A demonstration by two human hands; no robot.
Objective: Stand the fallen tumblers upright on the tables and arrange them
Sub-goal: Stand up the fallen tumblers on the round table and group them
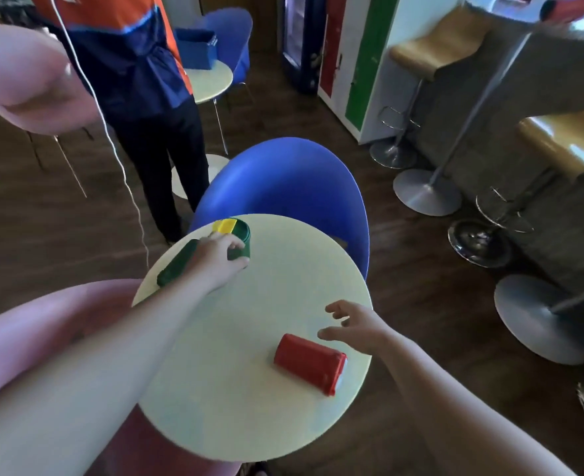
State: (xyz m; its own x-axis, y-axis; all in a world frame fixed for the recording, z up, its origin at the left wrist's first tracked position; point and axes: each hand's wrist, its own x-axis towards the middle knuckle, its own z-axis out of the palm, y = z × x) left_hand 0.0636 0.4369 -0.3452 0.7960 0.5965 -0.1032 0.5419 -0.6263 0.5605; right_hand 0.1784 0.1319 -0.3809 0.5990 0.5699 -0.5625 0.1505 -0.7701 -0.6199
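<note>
Dark wood flooring runs under everything I can see, with a round pale cream table (235, 389) in the middle of my view. At the far left stands a pink moulded chair (15, 80), and beside it a person in an orange and navy top (122, 53) with dark trousers, a thin white cable hanging in front of them.

On the table's left rim I see a dark green plastic tumbler (175, 264) lying on its side. Just right of it, my left hand (220, 257) is closed around a second dark green tumbler (242, 240) that sits upright at the far edge, touching a small yellow plastic piece (224, 226); I cannot tell what that piece is. Behind the table stands a blue moulded chair (290, 180).

Further right, a red plastic tumbler (309, 364) lies on its side near the table's right edge, its mouth toward the rim. My right hand (356, 326) hovers just beyond it, fingers spread and empty, not touching it.

At the far right stand tan bar stools (438, 49) on chrome pedestal bases along a grey counter.
</note>
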